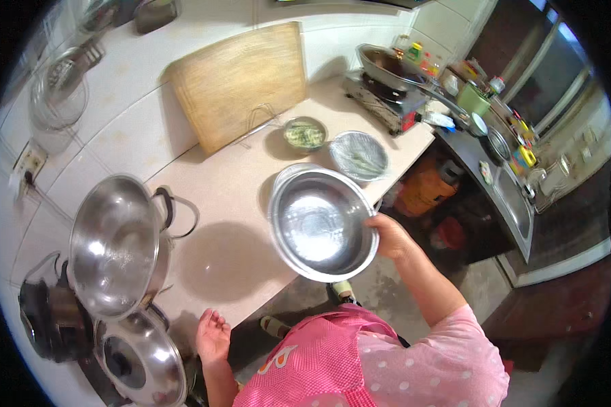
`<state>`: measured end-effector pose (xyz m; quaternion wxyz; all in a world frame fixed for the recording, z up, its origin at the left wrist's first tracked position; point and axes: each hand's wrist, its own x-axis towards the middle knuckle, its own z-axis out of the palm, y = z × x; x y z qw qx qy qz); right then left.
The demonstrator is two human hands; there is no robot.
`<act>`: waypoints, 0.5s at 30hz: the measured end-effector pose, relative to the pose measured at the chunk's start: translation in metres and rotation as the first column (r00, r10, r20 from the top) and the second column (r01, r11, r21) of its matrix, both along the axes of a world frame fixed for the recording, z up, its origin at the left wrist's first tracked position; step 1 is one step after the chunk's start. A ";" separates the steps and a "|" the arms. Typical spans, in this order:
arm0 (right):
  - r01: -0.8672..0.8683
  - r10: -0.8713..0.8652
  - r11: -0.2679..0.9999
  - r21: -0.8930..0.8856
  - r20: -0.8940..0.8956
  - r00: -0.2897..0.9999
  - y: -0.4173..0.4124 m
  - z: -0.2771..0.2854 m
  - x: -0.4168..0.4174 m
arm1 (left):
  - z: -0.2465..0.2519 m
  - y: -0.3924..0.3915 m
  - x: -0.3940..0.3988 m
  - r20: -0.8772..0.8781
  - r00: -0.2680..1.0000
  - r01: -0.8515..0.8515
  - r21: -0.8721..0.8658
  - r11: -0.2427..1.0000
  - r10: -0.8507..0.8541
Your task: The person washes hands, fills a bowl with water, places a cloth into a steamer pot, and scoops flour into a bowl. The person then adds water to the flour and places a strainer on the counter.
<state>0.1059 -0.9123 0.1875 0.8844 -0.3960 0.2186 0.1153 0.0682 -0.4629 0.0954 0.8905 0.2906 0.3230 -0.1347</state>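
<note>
My right hand (388,235) grips a stainless steel basin (322,226) by its right rim, with the fingers partly hidden beneath it. The shiny inside of the basin faces me and holds nothing; it hangs over the counter's front edge. Beneath its far rim, part of another metal bowl (291,172) shows. My left hand (214,337) is at the counter's near edge, palm up, fingers loosely bent and holding nothing. Farther back on the counter (219,198) stand a bowl of pale green food (304,134) and a metal bowl (359,156) with blurred contents.
A large steel pot (116,249) leans tilted at left, beside a steel lid (142,358) and a black appliance (55,315). A wooden cutting board (242,84) leans on the wall. At the far right stand a portable stove (379,99) with a wok (393,66) and a sink (514,203).
</note>
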 end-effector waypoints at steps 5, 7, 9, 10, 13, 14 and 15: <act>0.708 -0.706 0.706 0.034 -0.059 0.706 -0.247 -0.113 -0.079 | 0.011 -0.085 0.020 0.059 0.995 0.081 0.023 0.996 -0.082; 0.884 -0.879 0.466 0.048 -0.088 0.468 -0.303 -0.108 -0.071 | 0.014 -0.132 0.032 0.097 0.991 0.089 0.074 0.993 -0.096; 0.922 -0.922 0.388 -0.014 -0.017 0.387 -0.391 -0.129 -0.068 | 0.015 -0.184 0.040 0.141 0.986 0.075 0.093 0.993 -0.087; 0.944 -0.943 0.331 -0.007 -0.026 0.330 -0.430 -0.138 -0.056 | 0.015 -0.209 0.043 0.137 0.989 0.041 0.138 0.990 -0.060; 0.962 -0.963 0.271 0.036 0.008 0.271 -0.548 -0.174 -0.025 | 0.008 -0.264 0.043 0.109 0.994 -0.020 0.167 0.986 0.002; 0.972 -0.973 0.232 -0.029 0.005 0.232 -0.574 -0.186 -0.006 | 0.004 -0.277 0.039 0.062 0.997 -0.064 0.183 0.981 0.053; 0.976 -0.980 0.194 -0.103 0.021 0.197 -0.607 -0.199 0.006 | 0.003 -0.292 0.032 0.009 0.994 -0.107 0.189 0.976 0.108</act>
